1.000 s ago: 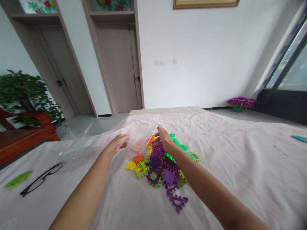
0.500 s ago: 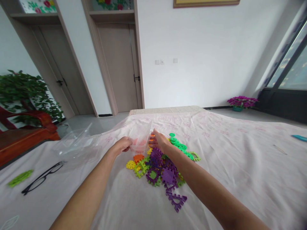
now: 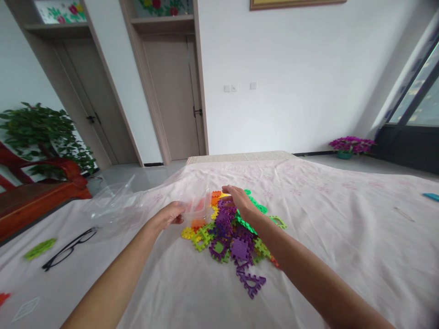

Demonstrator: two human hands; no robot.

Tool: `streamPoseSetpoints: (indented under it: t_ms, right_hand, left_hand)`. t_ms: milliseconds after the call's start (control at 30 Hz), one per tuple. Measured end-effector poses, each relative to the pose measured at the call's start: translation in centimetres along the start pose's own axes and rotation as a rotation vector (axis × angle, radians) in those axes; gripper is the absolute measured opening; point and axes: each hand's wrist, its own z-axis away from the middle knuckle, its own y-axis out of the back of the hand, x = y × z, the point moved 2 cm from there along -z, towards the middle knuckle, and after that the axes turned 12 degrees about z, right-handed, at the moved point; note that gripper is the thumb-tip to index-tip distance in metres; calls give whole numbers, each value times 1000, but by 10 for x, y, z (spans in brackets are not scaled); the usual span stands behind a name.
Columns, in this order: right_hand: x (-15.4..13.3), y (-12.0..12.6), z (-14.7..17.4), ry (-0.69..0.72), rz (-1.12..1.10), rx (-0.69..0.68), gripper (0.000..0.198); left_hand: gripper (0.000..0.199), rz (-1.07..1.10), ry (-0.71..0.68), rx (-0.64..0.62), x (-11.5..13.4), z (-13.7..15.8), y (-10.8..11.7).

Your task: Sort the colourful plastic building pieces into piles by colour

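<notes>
My left hand (image 3: 172, 214) grips the near-left edge of a clear plastic container (image 3: 202, 211), which has a few reddish pieces at its bottom. Just right of it, above a pile of toy building pieces, my right hand (image 3: 238, 199) hovers with its fingers apart and nothing visible in them. The pile mixes purple pieces (image 3: 239, 248), green discs (image 3: 257, 204), yellow-green pieces (image 3: 203, 237), a yellow disc (image 3: 187, 233) and orange pieces (image 3: 216, 196). At its near end lies a purple triangular piece (image 3: 253, 283).
More clear plastic containers (image 3: 115, 205) stand to the left on the pale bedsheet (image 3: 329, 246). Black-framed glasses (image 3: 68, 249) and a light green piece (image 3: 40, 249) lie nearer on that side. A blue object (image 3: 431, 196) rests at the far right.
My right hand has drawn back slightly from the container to the right and lifted, uncovering orange pieces beside it. The container, in my left hand, has shifted slightly left.
</notes>
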Motion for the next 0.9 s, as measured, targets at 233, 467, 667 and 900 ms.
streamPoseSetpoints:
  t_ms: [233,467,667,900]
  right_hand:
    - [6,44,5,23,-2,109,35]
    - [16,76,8,35,2,158,33]
    - [33,97,6,-3,42,206,34]
    - [65,118,1,-85,87,286,42]
  left_hand:
    - [54,12,-13,22,-7,32,25]
    - [58,-13,1,73,-18,79,60]
    - [52,19,13,176,-37,117,110]
    - [56,62,98,378,-65,160,179]
